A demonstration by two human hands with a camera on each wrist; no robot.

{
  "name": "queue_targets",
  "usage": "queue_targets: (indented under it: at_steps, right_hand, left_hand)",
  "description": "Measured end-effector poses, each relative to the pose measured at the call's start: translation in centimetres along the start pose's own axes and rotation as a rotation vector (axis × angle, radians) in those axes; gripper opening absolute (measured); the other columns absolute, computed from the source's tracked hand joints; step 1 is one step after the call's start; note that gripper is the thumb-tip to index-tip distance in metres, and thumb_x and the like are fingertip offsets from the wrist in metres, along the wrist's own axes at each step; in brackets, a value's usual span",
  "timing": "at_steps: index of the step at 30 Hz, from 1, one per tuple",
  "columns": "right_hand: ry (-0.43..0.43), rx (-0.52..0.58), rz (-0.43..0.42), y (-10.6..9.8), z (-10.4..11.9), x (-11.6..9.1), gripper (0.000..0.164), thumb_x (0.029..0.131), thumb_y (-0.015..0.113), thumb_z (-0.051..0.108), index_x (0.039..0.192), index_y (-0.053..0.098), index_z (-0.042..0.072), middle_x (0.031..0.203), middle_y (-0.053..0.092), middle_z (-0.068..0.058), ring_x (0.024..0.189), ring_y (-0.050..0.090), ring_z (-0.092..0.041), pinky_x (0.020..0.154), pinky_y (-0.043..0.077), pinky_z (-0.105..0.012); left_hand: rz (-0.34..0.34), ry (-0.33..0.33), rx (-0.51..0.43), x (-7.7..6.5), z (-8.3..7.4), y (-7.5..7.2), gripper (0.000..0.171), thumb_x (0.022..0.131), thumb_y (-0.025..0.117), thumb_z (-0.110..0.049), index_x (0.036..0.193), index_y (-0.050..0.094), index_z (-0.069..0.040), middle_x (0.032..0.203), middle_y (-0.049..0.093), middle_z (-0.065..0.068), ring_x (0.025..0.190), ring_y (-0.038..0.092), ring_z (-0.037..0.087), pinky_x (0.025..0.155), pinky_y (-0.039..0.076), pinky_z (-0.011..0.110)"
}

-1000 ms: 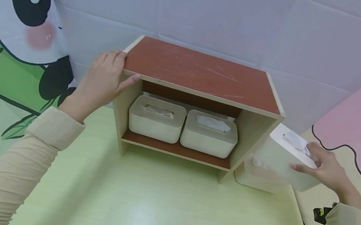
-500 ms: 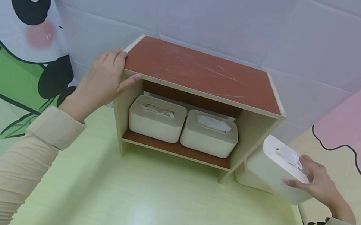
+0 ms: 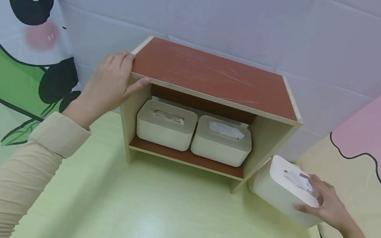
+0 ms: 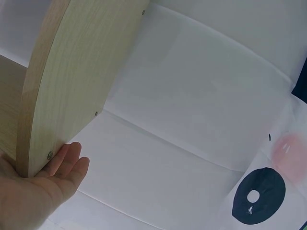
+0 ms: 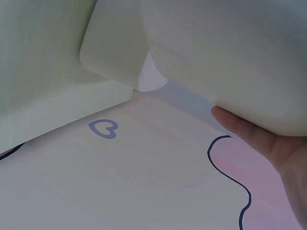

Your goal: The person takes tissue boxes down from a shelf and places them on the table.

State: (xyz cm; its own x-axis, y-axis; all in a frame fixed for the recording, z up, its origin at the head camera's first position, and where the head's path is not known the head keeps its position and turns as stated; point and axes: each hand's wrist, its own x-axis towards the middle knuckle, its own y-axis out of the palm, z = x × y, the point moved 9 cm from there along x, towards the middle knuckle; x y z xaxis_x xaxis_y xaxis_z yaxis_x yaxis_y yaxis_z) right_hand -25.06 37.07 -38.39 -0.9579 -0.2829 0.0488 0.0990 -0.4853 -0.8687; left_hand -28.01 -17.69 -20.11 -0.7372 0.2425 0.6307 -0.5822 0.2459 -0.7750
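Grips the front left corner of a small wooden shelf unit (image 3: 213, 78) with the left hand (image 3: 107, 83). Holds, on the lower shelf (image 3: 186, 157), a left tissue box (image 3: 163, 134) with tissue low in its slot and, just beside it, a right tissue box (image 3: 220, 150) with a white tissue (image 3: 226, 130) poking up. Clasps, right of the unit, a tilted third tissue box (image 3: 284, 194) in the right hand (image 3: 328, 203), with crumpled tissue at its opening. Stands partly hidden behind that: a fourth box (image 5: 108, 48), with contents unclear.

Shows pale wood grain and screw heads (image 4: 50, 155) on the left side panel (image 4: 81, 62); then a scratched red-brown top, smooth cream boxes with rounded corners, and a glossy, pale yellow-green surface (image 3: 150, 213).
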Motion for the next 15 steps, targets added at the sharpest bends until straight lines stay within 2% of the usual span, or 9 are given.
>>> queue_targets:
  at_steps: [8,12,15]
  right_hand:
    - [-0.049,-0.005,-0.003,2.0,0.2,-0.8,0.088,0.064,0.081,0.030,0.140,0.036,0.021,0.144,0.027,-0.023,0.125,0.019,-0.049,0.080,0.023,-0.070]
    - [-0.087,0.023,-0.013,2.8,0.4,-1.1,0.086,0.063,0.082,0.029,0.138,0.039,0.020,0.141,0.032,-0.022,0.129,0.013,-0.052,0.087,0.013,-0.076]
    - [-0.088,0.027,-0.007,3.5,0.4,-1.3,0.086,0.063,0.082,0.030,0.137,0.040,0.019,0.142,0.030,-0.025,0.129,0.013,-0.053,0.087,0.011,-0.078]
  left_hand:
    - [0.016,-0.008,0.003,0.0,0.1,0.2,0.068,0.091,0.050,-0.044,0.127,0.039,0.013,0.125,0.046,0.030,0.113,0.044,0.044,0.096,0.036,0.053]
    - [0.008,-0.007,0.003,0.0,0.1,0.2,0.067,0.091,0.051,-0.043,0.126,0.039,0.013,0.124,0.047,0.030,0.113,0.044,0.045,0.095,0.036,0.054]
    - [0.002,-0.003,-0.001,0.0,0.0,0.1,0.067,0.091,0.051,-0.042,0.125,0.040,0.014,0.123,0.047,0.030,0.113,0.044,0.045,0.096,0.035,0.053]
